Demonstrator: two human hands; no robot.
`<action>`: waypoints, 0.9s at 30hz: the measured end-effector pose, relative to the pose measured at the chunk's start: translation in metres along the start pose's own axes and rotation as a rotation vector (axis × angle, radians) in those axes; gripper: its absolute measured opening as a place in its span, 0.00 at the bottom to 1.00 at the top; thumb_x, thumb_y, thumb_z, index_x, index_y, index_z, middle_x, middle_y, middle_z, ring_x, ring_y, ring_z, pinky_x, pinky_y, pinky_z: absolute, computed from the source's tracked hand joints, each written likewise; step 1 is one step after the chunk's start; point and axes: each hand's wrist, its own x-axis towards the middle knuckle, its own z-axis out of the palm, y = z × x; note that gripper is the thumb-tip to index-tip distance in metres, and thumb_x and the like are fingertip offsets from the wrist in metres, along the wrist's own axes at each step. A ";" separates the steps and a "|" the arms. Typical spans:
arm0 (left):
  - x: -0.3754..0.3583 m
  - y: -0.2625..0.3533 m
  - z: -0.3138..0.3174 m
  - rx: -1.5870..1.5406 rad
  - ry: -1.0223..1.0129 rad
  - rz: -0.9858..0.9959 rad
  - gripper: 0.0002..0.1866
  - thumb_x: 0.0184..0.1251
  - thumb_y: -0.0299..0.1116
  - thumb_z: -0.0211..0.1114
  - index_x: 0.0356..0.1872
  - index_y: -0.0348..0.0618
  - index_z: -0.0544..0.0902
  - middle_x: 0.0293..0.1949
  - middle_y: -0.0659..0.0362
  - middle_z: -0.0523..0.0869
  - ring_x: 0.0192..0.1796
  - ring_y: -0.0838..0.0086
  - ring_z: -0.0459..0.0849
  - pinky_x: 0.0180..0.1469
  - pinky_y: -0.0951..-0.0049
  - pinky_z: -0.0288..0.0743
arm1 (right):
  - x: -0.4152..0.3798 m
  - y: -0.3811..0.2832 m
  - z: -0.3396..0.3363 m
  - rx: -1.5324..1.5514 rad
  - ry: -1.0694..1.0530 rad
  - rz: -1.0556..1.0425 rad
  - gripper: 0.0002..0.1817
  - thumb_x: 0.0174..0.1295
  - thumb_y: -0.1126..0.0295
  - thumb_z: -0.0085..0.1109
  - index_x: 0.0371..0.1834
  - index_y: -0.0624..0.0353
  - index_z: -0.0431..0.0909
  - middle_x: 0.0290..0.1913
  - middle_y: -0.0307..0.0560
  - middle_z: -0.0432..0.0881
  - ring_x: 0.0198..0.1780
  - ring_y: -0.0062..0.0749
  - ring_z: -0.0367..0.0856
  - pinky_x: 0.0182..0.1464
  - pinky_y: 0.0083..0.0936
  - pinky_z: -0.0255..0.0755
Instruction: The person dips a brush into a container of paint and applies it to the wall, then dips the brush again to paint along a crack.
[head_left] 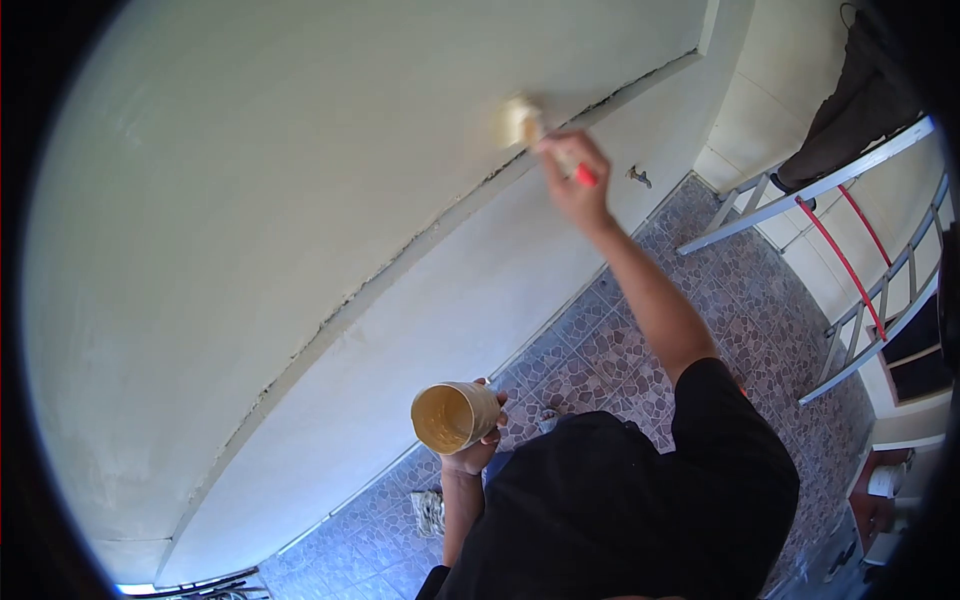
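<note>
My right hand is closed around the handle of a paint brush, whose pale bristles touch or nearly touch the wall just above a rough-edged ledge; the brush is blurred. A red end of the handle shows below the fingers. Lower down, my left hand holds a tan cup from its far side, fingers wrapped round it. The cup's mouth faces the camera, and its inside is coated yellowish-brown.
A metal ladder with red braces stands at the right, with a person's dark-clothed leg on it. A tap juts from the lower wall. Patterned tiles cover the floor. A white container sits at the lower right.
</note>
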 end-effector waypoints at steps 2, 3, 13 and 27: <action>-0.008 0.001 -0.005 0.054 0.059 0.019 0.39 0.71 0.59 0.64 0.75 0.45 0.69 0.62 0.34 0.76 0.48 0.52 0.81 0.33 0.74 0.85 | 0.006 0.037 -0.023 -0.114 0.121 0.097 0.06 0.62 0.82 0.71 0.39 0.62 0.83 0.44 0.48 0.87 0.48 0.34 0.88 0.50 0.30 0.82; -0.011 0.000 -0.004 0.032 0.067 0.016 0.39 0.71 0.58 0.65 0.75 0.45 0.69 0.62 0.34 0.76 0.48 0.52 0.81 0.34 0.74 0.85 | 0.009 0.050 -0.034 -0.156 0.204 0.167 0.06 0.63 0.81 0.71 0.38 0.62 0.82 0.45 0.47 0.87 0.49 0.33 0.87 0.50 0.29 0.82; -0.020 -0.008 -0.003 0.019 0.052 0.056 0.38 0.73 0.57 0.63 0.75 0.44 0.69 0.63 0.34 0.75 0.48 0.51 0.82 0.34 0.73 0.85 | 0.024 0.059 0.015 0.398 0.847 0.602 0.11 0.69 0.75 0.64 0.39 0.76 0.75 0.44 0.56 0.83 0.39 0.48 0.91 0.44 0.32 0.93; -0.033 -0.006 0.002 -0.029 0.071 0.152 0.39 0.74 0.58 0.61 0.75 0.41 0.67 0.61 0.30 0.78 0.46 0.50 0.85 0.32 0.73 0.87 | -0.057 -0.201 0.093 0.449 -0.236 0.296 0.05 0.66 0.80 0.67 0.32 0.65 0.81 0.32 0.47 0.87 0.31 0.30 0.90 0.33 0.25 0.81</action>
